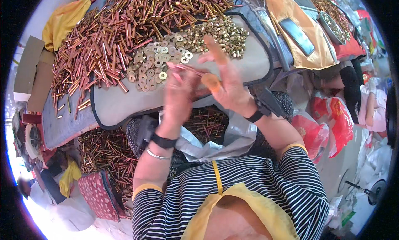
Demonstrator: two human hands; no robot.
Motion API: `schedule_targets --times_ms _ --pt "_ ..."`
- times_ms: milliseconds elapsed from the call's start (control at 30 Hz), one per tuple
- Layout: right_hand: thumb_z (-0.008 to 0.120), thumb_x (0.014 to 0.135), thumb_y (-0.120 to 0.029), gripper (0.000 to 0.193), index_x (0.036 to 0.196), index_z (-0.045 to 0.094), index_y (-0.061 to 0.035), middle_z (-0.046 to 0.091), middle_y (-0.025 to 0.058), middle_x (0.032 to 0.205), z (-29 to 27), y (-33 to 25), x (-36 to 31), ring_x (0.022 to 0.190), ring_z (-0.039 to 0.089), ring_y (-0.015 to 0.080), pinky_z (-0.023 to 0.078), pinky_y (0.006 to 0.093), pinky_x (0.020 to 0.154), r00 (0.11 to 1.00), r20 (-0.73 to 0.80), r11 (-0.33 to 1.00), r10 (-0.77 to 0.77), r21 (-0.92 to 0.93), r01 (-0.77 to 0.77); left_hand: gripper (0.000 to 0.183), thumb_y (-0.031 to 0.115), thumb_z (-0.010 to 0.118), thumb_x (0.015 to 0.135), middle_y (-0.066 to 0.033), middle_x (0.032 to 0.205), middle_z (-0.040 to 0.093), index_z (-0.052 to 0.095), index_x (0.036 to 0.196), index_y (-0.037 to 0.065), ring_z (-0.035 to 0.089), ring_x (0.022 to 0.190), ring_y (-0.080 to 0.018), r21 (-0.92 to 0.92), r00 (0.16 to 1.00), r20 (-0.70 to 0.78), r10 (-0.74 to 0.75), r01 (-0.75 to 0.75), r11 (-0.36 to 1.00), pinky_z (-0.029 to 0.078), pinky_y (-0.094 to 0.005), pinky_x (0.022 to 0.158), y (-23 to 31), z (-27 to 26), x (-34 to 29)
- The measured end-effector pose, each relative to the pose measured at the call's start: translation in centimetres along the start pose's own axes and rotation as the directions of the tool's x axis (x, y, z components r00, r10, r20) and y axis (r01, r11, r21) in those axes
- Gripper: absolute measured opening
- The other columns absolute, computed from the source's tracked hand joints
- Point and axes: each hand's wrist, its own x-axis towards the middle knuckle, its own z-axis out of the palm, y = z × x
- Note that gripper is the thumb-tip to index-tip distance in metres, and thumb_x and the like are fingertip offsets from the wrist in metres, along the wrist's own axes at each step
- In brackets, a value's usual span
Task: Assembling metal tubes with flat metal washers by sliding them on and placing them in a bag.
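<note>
My left hand point(181, 94), smeared by motion, is closed round a few pinkish copper-coloured metal rods point(187, 68) above the front of a grey mat point(124, 105). Close to its right, my right hand point(230, 84) has its fingers apart and nothing visible between them; orange covers sit on its thumb and a finger. Just beyond the hands lie a spread of flat metal washers point(151, 67) and, farther right, a pile of small brass-coloured nuts point(226, 34). A large heap of copper-coloured rods point(99, 50) fills the far and left side.
Below the hands, a white sack point(237, 140) lies open in my lap with rods inside. More rods point(108, 152) are heaped at lower left. At far right are a phone point(296, 36) on orange cloth and a bowl of small parts point(334, 28). Red-and-white bags point(332, 119) stand beside me.
</note>
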Motion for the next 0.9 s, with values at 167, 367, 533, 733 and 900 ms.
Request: schedule_targets --times_ms 167,367,533,733,900 --pt "0.06 0.089 -0.022 0.051 0.133 0.044 -0.0022 0.06 0.0117 0.104 -0.9 -0.9 0.6 0.095 0.056 0.0263 0.044 0.0332 0.082 0.994 -0.07 0.956 0.087 0.287 -0.064 0.02 0.026 0.046 0.098 -0.0032 0.095 0.055 0.049 0.113 0.013 0.06 0.088 -0.0176 -0.279 0.969 0.188 -0.161 0.21 0.937 0.056 -0.0331 0.072 -0.9 0.0 -0.5" --pt "0.06 0.081 -0.004 0.013 0.094 0.063 -0.0035 0.061 0.0125 0.101 -5.8 3.2 0.7 0.095 0.056 0.0282 0.045 0.0346 0.08 0.873 -0.052 0.824 0.485 -0.308 -0.476 0.036 0.024 0.054 0.094 0.0034 0.077 0.042 0.047 0.128 0.015 0.04 0.067 -0.0069 -0.406 0.996 0.032 -0.087 0.092 0.909 0.032 -0.0193 0.053 1.0 -2.7 1.1" --pt "0.058 0.071 -0.002 0.019 0.09 0.061 -0.0033 0.052 0.0124 0.089 -5.5 4.0 0.0 0.088 0.052 0.0308 0.044 0.0397 0.074 0.964 0.254 0.872 0.079 -0.486 0.056 0.036 0.028 0.053 0.095 0.0032 0.073 0.039 0.046 0.127 0.013 0.036 0.062 -0.0067 -0.286 0.996 -0.071 -0.06 0.037 0.957 0.031 -0.0202 0.053 1.5 -2.0 0.8" --pt "0.051 0.076 -0.007 0.012 0.085 0.058 -0.0029 0.048 0.0111 0.086 -4.5 3.8 1.0 0.086 0.05 0.0291 0.044 0.0365 0.072 0.918 0.388 0.821 0.087 -0.55 0.154 0.034 0.03 0.049 0.097 0.0024 0.073 0.039 0.047 0.124 0.009 0.034 0.059 -0.0068 -0.318 0.998 0.055 -0.035 0.051 0.947 0.03 -0.0206 0.051 1.6 -2.6 1.1" --pt "0.053 0.074 -0.007 0.011 0.084 0.056 -0.0029 0.049 0.0114 0.089 -1.8 3.8 0.8 0.088 0.052 0.0267 0.046 0.0349 0.072 0.92 0.392 0.819 0.021 -0.534 0.209 0.035 0.03 0.047 0.098 0.0024 0.073 0.04 0.046 0.124 0.008 0.035 0.058 -0.0071 -0.246 0.997 0.061 -0.042 0.056 0.968 0.03 -0.0206 0.05 1.0 -2.3 1.3"
